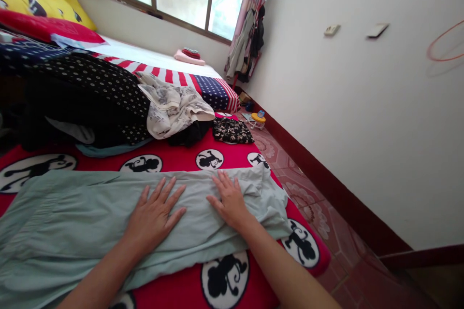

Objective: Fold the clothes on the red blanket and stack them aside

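Note:
Pale green trousers (90,222) with a gathered elastic waist at the left lie lengthwise across a red blanket (181,285) printed with black monkey figures in white ovals. My left hand (154,215) rests flat on the middle of the cloth, its fingers spread. Farther right, my right hand (230,201) also lies flat on the trousers, fingers apart, close to the wrinkled leg end. Neither hand grips anything. Some creases run through the fabric around both hands.
Beyond the trousers sit a black dotted garment (105,91), a crumpled white patterned cloth (177,106) and a folded black floral garment (232,130). A second bed (145,53) stands under the window. At right are the tiled floor (308,193) and a white wall (344,120).

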`<state>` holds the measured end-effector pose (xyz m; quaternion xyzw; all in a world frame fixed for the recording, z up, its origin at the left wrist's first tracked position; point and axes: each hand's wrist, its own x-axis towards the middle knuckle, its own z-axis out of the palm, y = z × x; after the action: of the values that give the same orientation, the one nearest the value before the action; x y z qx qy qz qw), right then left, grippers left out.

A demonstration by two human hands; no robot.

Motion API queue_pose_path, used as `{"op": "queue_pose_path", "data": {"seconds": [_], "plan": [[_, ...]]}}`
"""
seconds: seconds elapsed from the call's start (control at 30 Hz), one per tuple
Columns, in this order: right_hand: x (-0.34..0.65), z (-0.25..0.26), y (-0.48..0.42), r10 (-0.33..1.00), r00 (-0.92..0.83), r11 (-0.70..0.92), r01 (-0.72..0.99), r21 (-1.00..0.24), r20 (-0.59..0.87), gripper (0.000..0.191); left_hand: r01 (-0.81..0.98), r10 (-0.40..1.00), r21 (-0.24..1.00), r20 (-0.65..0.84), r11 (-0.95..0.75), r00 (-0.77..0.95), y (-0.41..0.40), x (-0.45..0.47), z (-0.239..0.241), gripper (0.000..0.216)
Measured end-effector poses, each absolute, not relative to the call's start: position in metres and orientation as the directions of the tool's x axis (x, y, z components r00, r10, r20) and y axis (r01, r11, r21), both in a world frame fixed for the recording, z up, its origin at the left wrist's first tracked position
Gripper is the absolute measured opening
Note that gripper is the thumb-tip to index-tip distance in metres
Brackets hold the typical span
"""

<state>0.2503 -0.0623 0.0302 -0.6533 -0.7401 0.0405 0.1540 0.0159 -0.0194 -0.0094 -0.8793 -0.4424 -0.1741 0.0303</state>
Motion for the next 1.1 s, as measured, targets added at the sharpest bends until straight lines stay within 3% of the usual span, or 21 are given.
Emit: {"op": "queue_pose_path", "data": {"seconds": [0.13, 0.2, 0.3, 0.4, 0.5, 0.63, 0.77, 0.93, 1.1], "plan": [[0.278, 0.033, -0.058, 0.924, 0.227, -0.153, 0.957, -0.246, 0.307, 0.064, 0.79, 0.767, 0.092, 0.327, -0.606, 0.551, -0.02, 0.017, -0.009, 0.056], [0.291, 0.026, -0.051, 0.896, 0.359, -0.294, 0.921, -0.256, 0.261, 0.071, 0.792, 0.769, 0.089, 0.326, -0.604, 0.55, -0.02, 0.017, -0.009, 0.056], [0.302, 0.012, -0.038, 0.904, 0.409, -0.369, 0.893, -0.259, 0.125, 0.075, 0.792, 0.768, 0.093, 0.333, -0.604, 0.547, -0.019, 0.016, -0.009, 0.057], [0.308, 0.009, -0.029, 0.913, 0.406, -0.378, 0.88, -0.289, 0.044, 0.076, 0.785, 0.761, 0.1, 0.344, -0.612, 0.55, -0.02, 0.016, -0.009, 0.057], [0.319, 0.023, -0.03, 0.94, 0.34, -0.293, 0.832, -0.471, 0.016, 0.072, 0.782, 0.761, 0.111, 0.349, -0.614, 0.547, -0.021, 0.016, -0.008, 0.056], [0.35, 0.053, -0.061, 0.96, 0.261, -0.137, 0.746, -0.651, 0.098, 0.046, 0.776, 0.768, 0.145, 0.335, -0.614, 0.546, -0.018, 0.015, -0.009, 0.056], [0.389, 0.065, -0.118, 0.907, 0.385, -0.137, 0.651, -0.747, 0.17, 0.04, 0.746, 0.778, 0.243, 0.316, -0.62, 0.543, -0.015, 0.012, -0.006, 0.051], [0.41, 0.054, -0.171, 0.933, 0.36, -0.216, 0.601, -0.769, 0.02, 0.039, 0.515, 0.729, 0.539, 0.328, -0.667, 0.601, -0.046, 0.025, 0.024, 0.033], [0.393, 0.041, -0.171, 0.944, 0.316, -0.158, 0.683, -0.713, 0.094, 0.044, 0.474, 0.636, 0.485, 0.252, -0.735, 0.729, -0.09, 0.048, 0.042, 0.018]]}}
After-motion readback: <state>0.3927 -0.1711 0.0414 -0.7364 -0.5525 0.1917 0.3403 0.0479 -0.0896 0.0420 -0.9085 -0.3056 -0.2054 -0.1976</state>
